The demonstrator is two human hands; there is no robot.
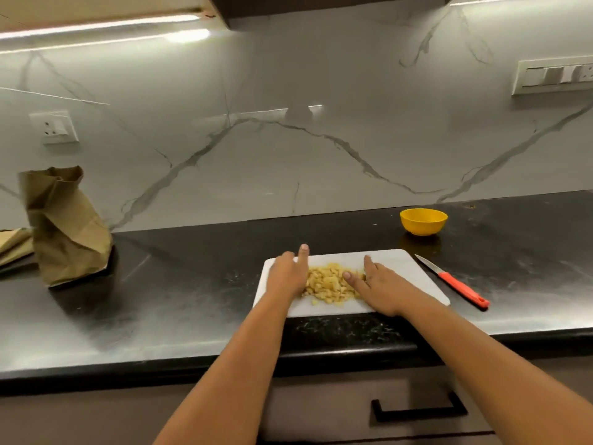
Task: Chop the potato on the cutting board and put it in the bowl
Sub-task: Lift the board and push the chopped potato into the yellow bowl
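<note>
Countertop's yellow bowl (423,221): contents unseen.

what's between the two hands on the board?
Head view: the chopped potato pile lies on the cutting board, between the left hand and right hand, both flat-fingered against its sides.

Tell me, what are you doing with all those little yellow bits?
A person is gathering chopped potato into a pile on the white cutting board. The left hand and right hand lie flat on either side of the pile. The knife rests on the counter beside the board. The yellow bowl sits farther back, apparently empty.
</note>
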